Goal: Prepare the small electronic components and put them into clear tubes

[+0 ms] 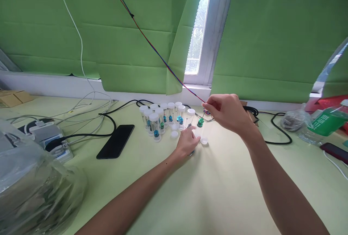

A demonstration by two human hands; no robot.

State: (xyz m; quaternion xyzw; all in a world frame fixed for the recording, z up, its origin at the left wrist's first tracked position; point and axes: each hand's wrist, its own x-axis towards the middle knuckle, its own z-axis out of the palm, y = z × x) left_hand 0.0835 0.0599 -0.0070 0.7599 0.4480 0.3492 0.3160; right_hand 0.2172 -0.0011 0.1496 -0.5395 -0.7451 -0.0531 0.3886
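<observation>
Right hand [227, 112] seems to pinch a green piece [200, 122] by its thin top; the rest hangs just below the fingertips. It looks light and hard, but the top may bend, so hold the fat part. Left hand [187, 142] curls by a clear tube [189, 119]; I can't tell if it grips.

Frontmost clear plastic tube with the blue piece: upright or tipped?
Upright: the clear plastic tube stands on the pale tabletop, its white top above the blue piece.

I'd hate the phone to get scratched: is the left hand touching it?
Apart. The head view shows a plain stretch of tabletop between the left hand and the black phone.
</observation>
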